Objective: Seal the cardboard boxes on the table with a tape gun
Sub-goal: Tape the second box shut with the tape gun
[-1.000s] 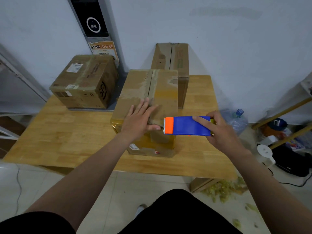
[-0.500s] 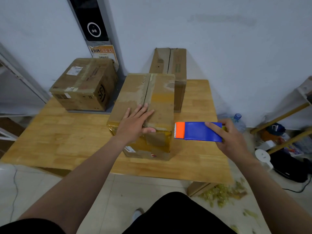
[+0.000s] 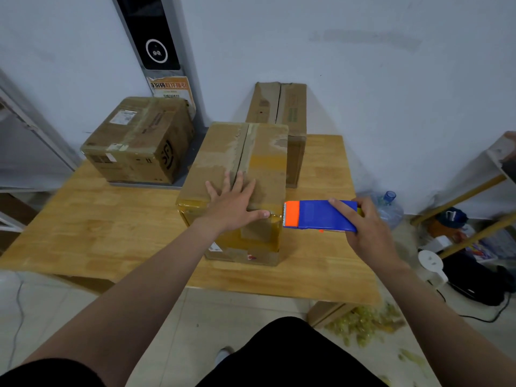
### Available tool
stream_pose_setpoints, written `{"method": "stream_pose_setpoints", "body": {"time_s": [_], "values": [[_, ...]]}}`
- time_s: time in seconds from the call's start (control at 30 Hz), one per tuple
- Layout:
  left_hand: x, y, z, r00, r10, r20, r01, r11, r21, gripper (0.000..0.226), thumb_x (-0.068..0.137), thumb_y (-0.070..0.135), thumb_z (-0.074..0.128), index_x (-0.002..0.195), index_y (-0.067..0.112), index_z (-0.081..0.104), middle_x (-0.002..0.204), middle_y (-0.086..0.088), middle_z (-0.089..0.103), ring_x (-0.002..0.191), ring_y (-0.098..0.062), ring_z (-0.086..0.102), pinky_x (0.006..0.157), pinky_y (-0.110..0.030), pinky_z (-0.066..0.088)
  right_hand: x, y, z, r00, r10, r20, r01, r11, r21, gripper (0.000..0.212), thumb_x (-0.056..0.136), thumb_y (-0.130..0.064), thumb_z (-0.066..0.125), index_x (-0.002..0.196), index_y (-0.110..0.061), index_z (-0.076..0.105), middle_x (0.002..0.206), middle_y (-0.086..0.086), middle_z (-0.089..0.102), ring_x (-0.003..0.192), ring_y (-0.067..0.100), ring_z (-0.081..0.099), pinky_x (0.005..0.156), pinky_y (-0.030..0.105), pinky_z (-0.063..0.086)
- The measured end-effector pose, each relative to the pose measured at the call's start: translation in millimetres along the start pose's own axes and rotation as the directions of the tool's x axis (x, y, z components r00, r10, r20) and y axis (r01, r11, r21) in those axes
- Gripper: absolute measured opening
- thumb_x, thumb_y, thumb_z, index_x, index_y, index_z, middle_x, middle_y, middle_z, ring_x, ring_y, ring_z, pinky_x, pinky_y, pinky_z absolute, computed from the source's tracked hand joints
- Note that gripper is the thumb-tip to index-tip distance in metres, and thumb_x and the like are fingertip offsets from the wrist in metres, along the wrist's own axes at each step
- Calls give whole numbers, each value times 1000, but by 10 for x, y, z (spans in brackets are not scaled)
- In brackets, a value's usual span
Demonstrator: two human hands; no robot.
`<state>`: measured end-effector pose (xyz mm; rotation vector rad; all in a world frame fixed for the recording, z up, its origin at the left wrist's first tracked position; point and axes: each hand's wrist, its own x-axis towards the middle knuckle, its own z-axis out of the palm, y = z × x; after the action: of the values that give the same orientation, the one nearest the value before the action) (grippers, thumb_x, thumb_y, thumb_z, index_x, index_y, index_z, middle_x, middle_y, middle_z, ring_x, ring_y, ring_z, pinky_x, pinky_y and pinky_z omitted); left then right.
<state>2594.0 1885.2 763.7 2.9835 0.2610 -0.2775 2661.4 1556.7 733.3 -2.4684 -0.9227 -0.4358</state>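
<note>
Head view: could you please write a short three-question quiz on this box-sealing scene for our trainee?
1. True or false: the left hand lies flat on top of the middle brown cardboard box.
2. Which hand holds the blue plastic tape gun with the orange end? A left hand, B right hand.
3. Fill in: the brown cardboard box with the white label stands on the middle box's ___ side.
Key: 1 true; 2 B; 3 left.

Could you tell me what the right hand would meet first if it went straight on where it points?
Probably the middle box, at its near right top edge beside the left hand; the tape gun in the right hand would touch first. Depth unclear.
</note>
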Motion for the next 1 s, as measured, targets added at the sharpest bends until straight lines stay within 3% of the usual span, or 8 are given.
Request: {"method": "stream_pose_setpoints", "body": {"time_s": [0.2,0.33,0.47,0.67,0.8,1.0], "values": [[12,242,37,997,-69,30,69,998,2,113,86,86,38,163,17,-5,168,-18,-23,151,-42,-29,116,-73,-10,-2,2,19,1000,14,4,-14,1000,14,83,85,-2,72,148,-44,38,110,8,45,82,17,46,49,36,49],[32,390,75,998,-68,3,68,998,-16,114,86,82,41,164,13,-5,168,-15,-22,153,-38,-26,117,-71,-10,20,15,1,1000,20,2,-20,1000,4,79,87,-6,70,147,-45,38,109,7,45,82,13,40,51,30,41],[75,387,93,998,-67,21,67,998,-22,121,80,93,35,163,17,-8,169,-10,-24,153,-37,-26,115,-73,-15,16,26,6,999,29,35,-29,1000,9,84,86,-7,70,148,-50,33,110,5,44,81,13,42,50,34,48],[96,372,76,998,-49,38,49,999,-19,115,80,93,35,163,28,-10,169,-4,-25,153,-36,-26,115,-73,-13,28,15,-95,998,-3,69,5,999,-32,84,85,-6,73,149,-46,35,112,3,43,87,22,53,49,35,50],[86,328,77,999,-47,17,48,995,-90,113,77,94,42,163,37,-5,171,2,-19,155,-31,-24,118,-69,-14,41,35,-200,992,-74,101,79,996,-51,85,84,-8,73,149,-46,35,112,4,46,96,24,55,50,36,52],[60,285,102,998,-45,-41,41,994,-104,111,73,95,44,162,42,5,172,7,-11,157,-26,-16,120,-65,-11,11,69,-383,987,-124,103,128,991,-35,89,81,-12,74,148,-52,31,113,5,49,94,22,56,48,34,49]]}}
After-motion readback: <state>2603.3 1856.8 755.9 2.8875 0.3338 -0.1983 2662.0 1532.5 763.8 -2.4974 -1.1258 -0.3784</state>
